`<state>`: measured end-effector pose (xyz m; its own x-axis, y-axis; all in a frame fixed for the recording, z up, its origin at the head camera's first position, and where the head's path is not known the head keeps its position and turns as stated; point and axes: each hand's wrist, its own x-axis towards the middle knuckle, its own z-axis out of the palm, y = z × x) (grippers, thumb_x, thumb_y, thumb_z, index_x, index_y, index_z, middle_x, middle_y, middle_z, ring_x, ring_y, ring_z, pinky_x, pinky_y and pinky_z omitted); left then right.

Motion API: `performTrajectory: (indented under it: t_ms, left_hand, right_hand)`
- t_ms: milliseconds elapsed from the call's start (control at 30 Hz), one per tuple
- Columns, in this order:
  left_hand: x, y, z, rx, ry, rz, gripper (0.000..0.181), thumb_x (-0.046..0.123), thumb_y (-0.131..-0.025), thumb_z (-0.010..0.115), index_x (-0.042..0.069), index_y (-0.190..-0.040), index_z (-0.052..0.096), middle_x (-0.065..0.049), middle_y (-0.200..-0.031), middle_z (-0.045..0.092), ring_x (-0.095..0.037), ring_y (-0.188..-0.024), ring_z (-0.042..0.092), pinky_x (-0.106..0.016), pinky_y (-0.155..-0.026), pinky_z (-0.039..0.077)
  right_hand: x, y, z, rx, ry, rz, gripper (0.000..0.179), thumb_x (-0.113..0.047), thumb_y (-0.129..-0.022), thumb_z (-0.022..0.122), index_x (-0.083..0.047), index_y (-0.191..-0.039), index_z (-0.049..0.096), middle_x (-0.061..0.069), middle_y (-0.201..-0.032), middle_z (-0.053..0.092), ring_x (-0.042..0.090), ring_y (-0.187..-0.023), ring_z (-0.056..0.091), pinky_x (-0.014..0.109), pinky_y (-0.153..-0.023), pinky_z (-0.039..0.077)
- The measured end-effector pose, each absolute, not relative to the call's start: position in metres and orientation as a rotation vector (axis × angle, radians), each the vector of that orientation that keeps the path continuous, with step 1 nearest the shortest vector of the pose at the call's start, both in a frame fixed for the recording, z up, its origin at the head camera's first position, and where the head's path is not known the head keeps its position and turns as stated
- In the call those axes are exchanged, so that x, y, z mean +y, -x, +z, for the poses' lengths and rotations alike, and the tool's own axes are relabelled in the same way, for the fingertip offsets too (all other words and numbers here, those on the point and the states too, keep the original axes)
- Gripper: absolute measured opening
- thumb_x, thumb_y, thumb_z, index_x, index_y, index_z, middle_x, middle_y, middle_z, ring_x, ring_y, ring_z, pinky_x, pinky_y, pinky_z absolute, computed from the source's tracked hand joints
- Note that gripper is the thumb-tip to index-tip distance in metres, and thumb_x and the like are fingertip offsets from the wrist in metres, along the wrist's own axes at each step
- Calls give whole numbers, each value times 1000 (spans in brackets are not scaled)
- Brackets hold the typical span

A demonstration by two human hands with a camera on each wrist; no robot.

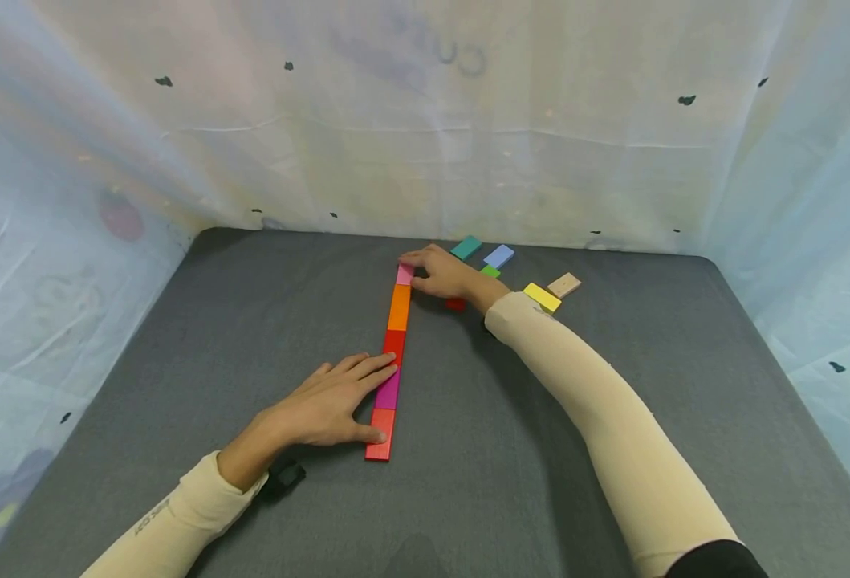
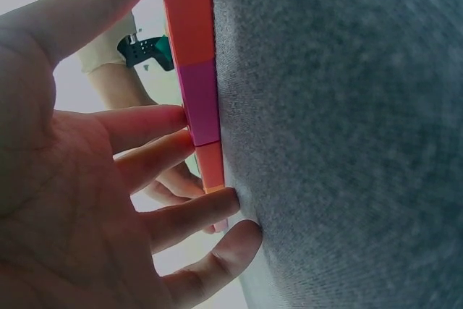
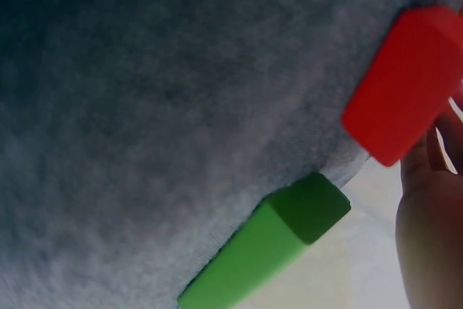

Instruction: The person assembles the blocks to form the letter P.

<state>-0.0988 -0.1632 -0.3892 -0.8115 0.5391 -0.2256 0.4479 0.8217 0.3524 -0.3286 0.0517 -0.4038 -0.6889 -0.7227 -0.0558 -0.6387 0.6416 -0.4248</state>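
Observation:
A straight row of flat blocks runs away from me: a coral block (image 1: pixel 378 452) nearest, then a magenta block (image 1: pixel 388 393), a red block (image 1: pixel 394 340), an orange block (image 1: pixel 399 307) and a pink block (image 1: pixel 404 274) at the far end. My left hand (image 1: pixel 327 408) lies along the row's left side with fingers spread and straight, its fingertips and thumb touching the near blocks. At the far end my right hand (image 1: pixel 445 273) pinches the pink block between thumb and fingers. The right wrist view hides that grip.
Right of the right hand lie loose blocks: teal (image 1: pixel 466 247), blue (image 1: pixel 499 256), green (image 3: pixel 253 251), yellow (image 1: pixel 542 298) and bare wood (image 1: pixel 564 285). Another red block (image 3: pixel 405 85) sits beneath the right wrist. Pale curtains (image 1: pixel 425 160) enclose the grey table (image 1: pixel 251 321).

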Motion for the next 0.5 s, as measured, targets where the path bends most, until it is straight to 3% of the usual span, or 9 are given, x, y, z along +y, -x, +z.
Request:
performTrajectory:
  t_ms: [500]
  left_hand:
    - [-163,99,-387,2689,-745,413,100,57,-79,77,25,-159,27,4,-165,26,-31,-150,27,-70,-111,26]
  right_hand:
    - [49,330,-403,2650,1109,-559,50,-22,-103,50,-9,-151,44,6,-157,43,27,-144,36,40,-121,28]
